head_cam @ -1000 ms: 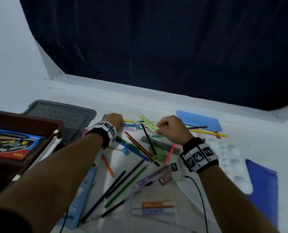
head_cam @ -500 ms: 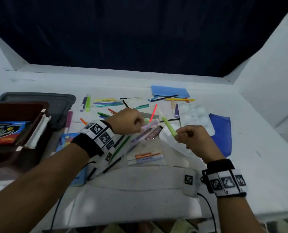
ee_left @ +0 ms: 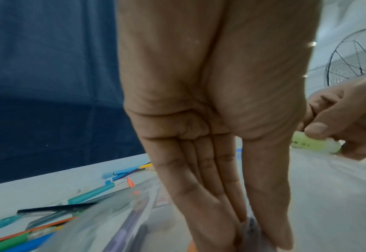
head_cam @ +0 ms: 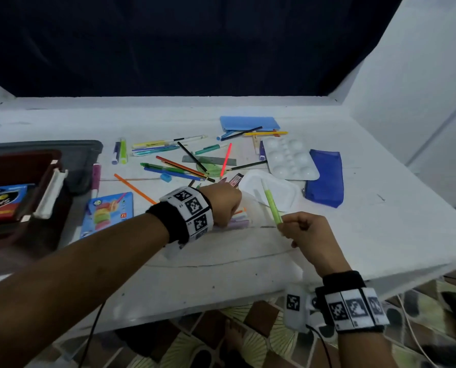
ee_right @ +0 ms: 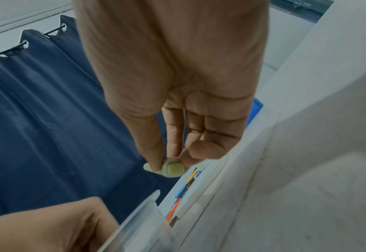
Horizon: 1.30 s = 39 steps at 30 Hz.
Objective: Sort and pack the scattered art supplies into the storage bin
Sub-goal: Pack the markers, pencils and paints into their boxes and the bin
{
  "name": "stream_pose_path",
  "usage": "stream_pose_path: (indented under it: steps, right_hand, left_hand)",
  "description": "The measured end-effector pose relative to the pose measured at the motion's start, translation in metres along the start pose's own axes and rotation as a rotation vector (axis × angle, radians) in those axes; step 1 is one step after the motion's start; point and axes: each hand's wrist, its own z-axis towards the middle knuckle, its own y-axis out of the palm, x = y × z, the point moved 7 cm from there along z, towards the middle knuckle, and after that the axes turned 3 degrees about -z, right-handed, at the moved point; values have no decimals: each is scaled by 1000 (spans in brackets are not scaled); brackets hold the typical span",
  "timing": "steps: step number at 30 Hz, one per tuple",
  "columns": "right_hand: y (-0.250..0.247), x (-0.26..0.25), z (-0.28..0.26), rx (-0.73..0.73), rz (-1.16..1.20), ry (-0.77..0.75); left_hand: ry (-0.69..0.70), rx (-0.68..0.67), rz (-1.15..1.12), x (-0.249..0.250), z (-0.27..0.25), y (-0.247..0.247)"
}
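1. Green marker [head_cam: 271,205] was the piece in hand: the right hand [head_cam: 303,229] pinched its lower end between thumb and fingers, the body slanting up toward 11 o'clock over a white lid-like tray [head_cam: 280,192].
2. It looked light, stiff and smooth-barrelled (likely a little slippery), so a pinch nearer mid-barrel would probably steady it better than the end grip shown in the right wrist view.
3. The left hand [head_cam: 221,205] reached down at about 9 o'clock from the right one, fingers closed around a clear, flat pack of pens [ee_left: 121,226] on the table; the wrist view was blurred, so I cannot tell how firm that hold was.
4. The two hands stood near each other but apart.
5. The storage bin [head_cam: 22,181], dark red, sat at 9 o'clock near the table's left edge, already holding a crayon box [head_cam: 1,203]; a grey lid [head_cam: 83,152] lay behind it.
6. Loose pencils and pens [head_cam: 179,168] were strewn from 10 to 12 o'clock, with a white paint palette [head_cam: 290,160] and a blue pouch [head_cam: 326,179] at 1 o'clock.
7. The near table edge [head_cam: 248,296] ran close under the right wrist, so a dropped marker could roll off there.
8. Bare tabletop lay at 3 o'clock, and the way across to the bin would pass above the left forearm.
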Motion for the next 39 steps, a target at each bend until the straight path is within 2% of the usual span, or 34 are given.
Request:
stream_pose_path:
  steps: [14,20,25,28,31,33,35,39]
  right_hand:
    - [6,9,-9,27,-64,-6]
    - [8,5,-4,12,-97,-6]
    - [11,0,-2,-12,-139,-29]
    - [10,-8,0,-22,-177,-73]
    - [12,-26,4,-55,-323,-168]
    - [21,-42,8,-110,-501,-270]
    - [34,-57,14,-187,-690,-365]
    - [57,-79,23,-326,-979,-509]
  left_hand:
    - [4,-71,144,3,17,7]
    - [33,-53,134,6,16,9]
    - [6,-57,-4,-6,18,10]
    - [7,-4,-148,-25,11,-6]
    - [-50,158,-185,-56,-3,-23]
    - [-133,227,-156,-79,-9,-20]
    - [-195,200,-165,-92,-14,-8]
    - [-204,180,-255,-97,-18,4]
